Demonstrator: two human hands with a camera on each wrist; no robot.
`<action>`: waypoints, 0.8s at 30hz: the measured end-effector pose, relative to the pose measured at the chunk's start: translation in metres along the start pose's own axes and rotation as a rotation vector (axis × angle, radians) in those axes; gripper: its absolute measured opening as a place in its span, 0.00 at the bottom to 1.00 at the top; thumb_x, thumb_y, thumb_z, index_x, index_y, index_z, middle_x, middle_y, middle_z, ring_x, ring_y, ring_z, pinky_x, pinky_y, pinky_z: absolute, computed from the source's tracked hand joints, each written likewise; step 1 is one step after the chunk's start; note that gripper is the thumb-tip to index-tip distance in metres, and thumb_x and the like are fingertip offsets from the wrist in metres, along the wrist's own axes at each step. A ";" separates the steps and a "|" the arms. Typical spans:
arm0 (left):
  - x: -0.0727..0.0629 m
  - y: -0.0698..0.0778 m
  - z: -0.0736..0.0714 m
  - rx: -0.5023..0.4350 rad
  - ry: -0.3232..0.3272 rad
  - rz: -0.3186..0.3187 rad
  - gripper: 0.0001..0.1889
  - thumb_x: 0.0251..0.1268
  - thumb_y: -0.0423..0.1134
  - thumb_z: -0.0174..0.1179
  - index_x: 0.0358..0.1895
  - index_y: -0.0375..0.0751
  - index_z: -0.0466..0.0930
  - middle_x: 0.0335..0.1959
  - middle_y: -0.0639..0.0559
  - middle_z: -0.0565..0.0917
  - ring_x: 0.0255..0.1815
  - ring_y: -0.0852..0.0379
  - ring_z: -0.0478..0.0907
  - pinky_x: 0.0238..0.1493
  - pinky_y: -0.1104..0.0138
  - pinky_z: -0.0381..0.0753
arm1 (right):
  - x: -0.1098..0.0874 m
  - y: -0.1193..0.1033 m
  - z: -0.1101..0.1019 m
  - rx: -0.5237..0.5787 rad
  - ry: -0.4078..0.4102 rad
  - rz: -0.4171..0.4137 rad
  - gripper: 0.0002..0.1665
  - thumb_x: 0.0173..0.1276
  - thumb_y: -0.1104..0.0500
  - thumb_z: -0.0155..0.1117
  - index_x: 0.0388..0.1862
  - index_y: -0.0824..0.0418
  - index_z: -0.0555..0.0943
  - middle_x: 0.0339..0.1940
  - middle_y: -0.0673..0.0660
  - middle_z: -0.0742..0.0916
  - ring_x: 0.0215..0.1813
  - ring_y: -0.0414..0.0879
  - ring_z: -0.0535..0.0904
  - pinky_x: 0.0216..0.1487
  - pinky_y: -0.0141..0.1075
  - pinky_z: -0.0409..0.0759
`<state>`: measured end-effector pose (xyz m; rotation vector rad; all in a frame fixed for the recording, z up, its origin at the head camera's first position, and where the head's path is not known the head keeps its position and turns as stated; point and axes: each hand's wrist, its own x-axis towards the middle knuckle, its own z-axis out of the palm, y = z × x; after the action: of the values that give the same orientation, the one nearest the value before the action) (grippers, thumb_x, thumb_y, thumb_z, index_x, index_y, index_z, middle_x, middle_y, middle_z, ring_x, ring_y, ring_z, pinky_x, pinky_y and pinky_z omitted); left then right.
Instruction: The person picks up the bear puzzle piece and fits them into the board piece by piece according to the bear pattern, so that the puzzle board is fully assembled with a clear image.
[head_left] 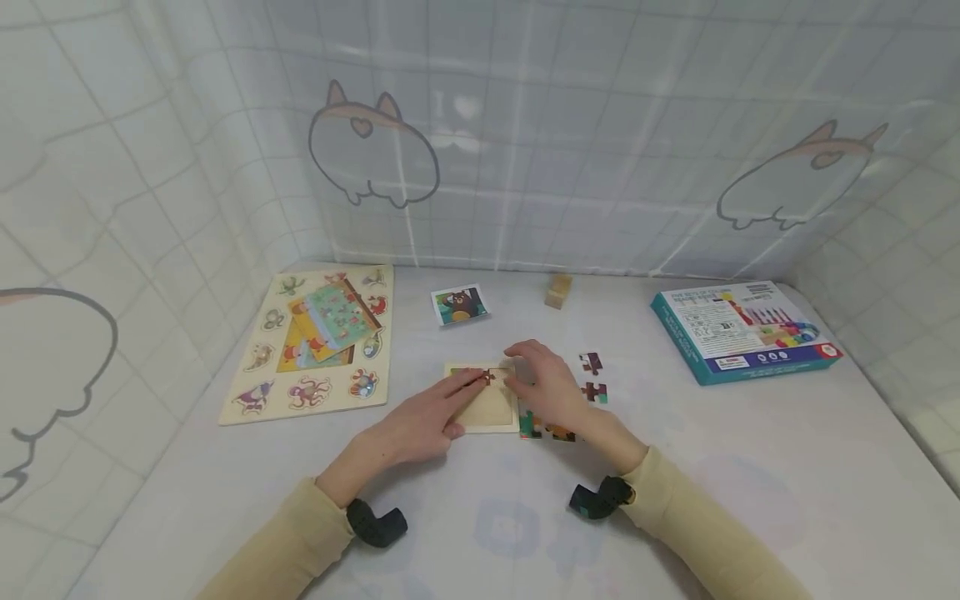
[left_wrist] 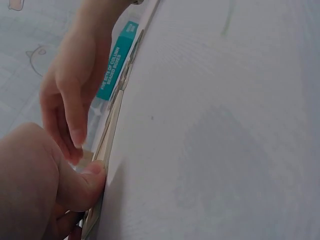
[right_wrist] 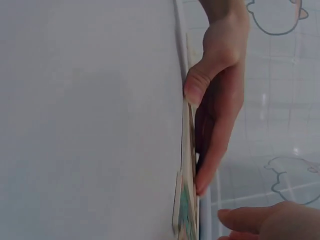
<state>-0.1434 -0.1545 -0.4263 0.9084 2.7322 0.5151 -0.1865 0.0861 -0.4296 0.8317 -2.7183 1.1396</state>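
A small square wooden puzzle tray (head_left: 483,410) lies on the table with a brown jigsaw piece (head_left: 488,377) at its far side. My left hand (head_left: 423,423) rests across the tray's left part, fingers stretched out to that piece; its thumb (right_wrist: 195,91) lies at the near edge in the right wrist view. Bent loosely over the tray's right edge is my right hand (head_left: 551,387), thumb and fingers apart with nothing seen between them. Colourful pieces (head_left: 530,425) lie beside the tray, partly under this hand. Two brown pieces (head_left: 591,362) (head_left: 595,392) lie farther right.
A picture card of a bear (head_left: 460,305) and a small wooden block (head_left: 558,291) are at the back. On the left lies a sea-animal board (head_left: 309,390) with picture puzzles (head_left: 341,312) on it. A teal-sided box (head_left: 742,329) sits at the right, near the curtain-like wall.
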 end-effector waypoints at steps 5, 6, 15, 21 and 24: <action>-0.001 0.002 -0.001 -0.017 0.001 -0.007 0.35 0.71 0.33 0.51 0.80 0.44 0.53 0.83 0.54 0.49 0.82 0.52 0.49 0.76 0.54 0.63 | -0.014 0.010 -0.023 0.040 0.032 0.033 0.23 0.68 0.62 0.68 0.61 0.66 0.78 0.60 0.60 0.83 0.65 0.56 0.77 0.63 0.55 0.78; -0.001 0.002 -0.001 -0.017 0.002 -0.006 0.35 0.71 0.34 0.51 0.80 0.44 0.53 0.83 0.54 0.49 0.82 0.52 0.49 0.77 0.54 0.62 | -0.017 0.013 -0.027 0.045 0.040 0.042 0.23 0.68 0.62 0.68 0.61 0.66 0.78 0.60 0.60 0.83 0.65 0.56 0.77 0.64 0.55 0.77; 0.000 0.001 0.001 0.000 0.010 0.008 0.35 0.71 0.33 0.50 0.80 0.42 0.53 0.83 0.52 0.50 0.82 0.51 0.48 0.78 0.54 0.59 | -0.039 0.041 -0.055 0.004 0.089 0.153 0.22 0.69 0.62 0.67 0.61 0.63 0.78 0.59 0.58 0.82 0.57 0.56 0.78 0.56 0.52 0.79; 0.000 0.001 0.002 -0.007 0.015 0.006 0.35 0.72 0.34 0.50 0.80 0.42 0.52 0.83 0.52 0.50 0.82 0.51 0.48 0.79 0.54 0.58 | -0.046 0.056 -0.067 0.011 0.095 0.189 0.23 0.69 0.61 0.68 0.61 0.63 0.78 0.61 0.60 0.81 0.66 0.57 0.75 0.69 0.57 0.70; 0.000 0.000 0.003 -0.013 0.017 0.006 0.35 0.72 0.34 0.51 0.80 0.43 0.52 0.83 0.53 0.50 0.82 0.51 0.48 0.78 0.54 0.58 | -0.048 0.066 -0.070 0.009 0.112 0.206 0.22 0.69 0.61 0.67 0.61 0.62 0.78 0.62 0.61 0.81 0.68 0.58 0.73 0.71 0.58 0.68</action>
<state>-0.1422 -0.1535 -0.4287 0.9134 2.7389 0.5435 -0.1886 0.1936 -0.4345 0.4807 -2.7560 1.1963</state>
